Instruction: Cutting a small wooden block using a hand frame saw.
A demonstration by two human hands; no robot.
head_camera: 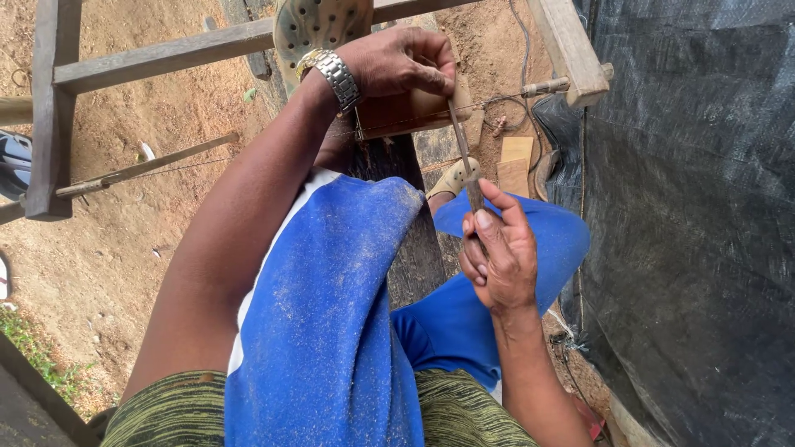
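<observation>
My left hand (402, 62) is closed over the top of a small wooden block (414, 112), pressing it on the dark plank (410, 232) between my knees. My right hand (497, 252) grips the handle of a thin metal file (460, 141), whose tip meets the block's right edge. A black tarp (696, 215) hems in the right side closely. A wooden frame (149, 58) crosses just above the block. Open sandy ground (124, 240) lies left. Wood offcuts (517, 161) lie beyond my right knee.
</observation>
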